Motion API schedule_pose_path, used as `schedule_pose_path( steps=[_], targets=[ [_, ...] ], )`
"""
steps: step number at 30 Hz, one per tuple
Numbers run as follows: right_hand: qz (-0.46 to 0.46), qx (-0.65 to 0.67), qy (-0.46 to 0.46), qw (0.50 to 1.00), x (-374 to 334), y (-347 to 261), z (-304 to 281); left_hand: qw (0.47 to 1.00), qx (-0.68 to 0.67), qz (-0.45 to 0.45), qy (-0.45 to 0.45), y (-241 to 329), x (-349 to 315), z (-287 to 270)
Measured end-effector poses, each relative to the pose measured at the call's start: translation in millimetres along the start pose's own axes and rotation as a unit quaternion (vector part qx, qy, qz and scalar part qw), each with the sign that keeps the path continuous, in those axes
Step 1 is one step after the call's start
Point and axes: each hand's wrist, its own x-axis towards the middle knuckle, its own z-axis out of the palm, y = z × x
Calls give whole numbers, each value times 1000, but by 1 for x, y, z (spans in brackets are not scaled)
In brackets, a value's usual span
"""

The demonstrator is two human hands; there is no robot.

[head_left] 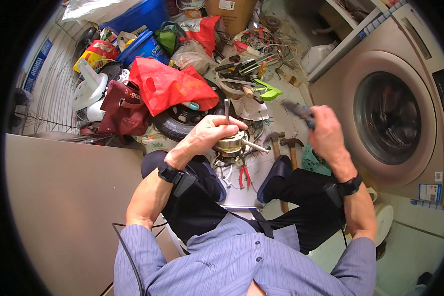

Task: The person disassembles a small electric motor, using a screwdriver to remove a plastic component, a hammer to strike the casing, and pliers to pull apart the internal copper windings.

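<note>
My left hand (213,132) is closed around an upright grey metal rod (227,109) above a small brass-coloured electric motor (230,144). Whether the rod belongs to the motor I cannot tell. A pale metal shaft (255,145) sticks out of the motor to the right, and wires hang below it. Off to the right, my raised right hand (326,134) grips a dark, motion-blurred tool (299,113), its kind unclear. Red-handled pliers (244,176) lie under the motor between my feet. Two hammers (275,142) with wooden handles rest on the floor beside my right shoe.
A front-loading washing machine (387,118) stands close on the right. At the left is a large flat grey panel (74,207). Ahead lie a red plastic bag (170,86), a black tyre (175,126), a maroon bag (125,108), blue tubs (140,49) and a heap of tools and wire (261,54).
</note>
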Motion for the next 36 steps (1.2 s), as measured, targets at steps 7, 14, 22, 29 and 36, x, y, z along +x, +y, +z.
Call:
schedule_pose_path(
  steps=[7, 14, 22, 29, 36],
  targets=[
    [48, 158, -104, 981, -5, -11, 28, 988, -146, -29, 25, 3, 12, 8],
    [183, 315, -395, 843, -15, -15, 43, 944, -328, -11, 30, -9, 21, 1],
    [174, 378, -439, 796, -10, -11, 41, 923, -381, 37, -21, -16, 21, -11],
    [164, 370, -353, 844, -10, -9, 39, 964, -245, 89, 46, -6, 17, 8],
    [52, 159, -116, 979, 1, -22, 26, 988, -51, 81, 123, -9, 15, 16]
  ],
)
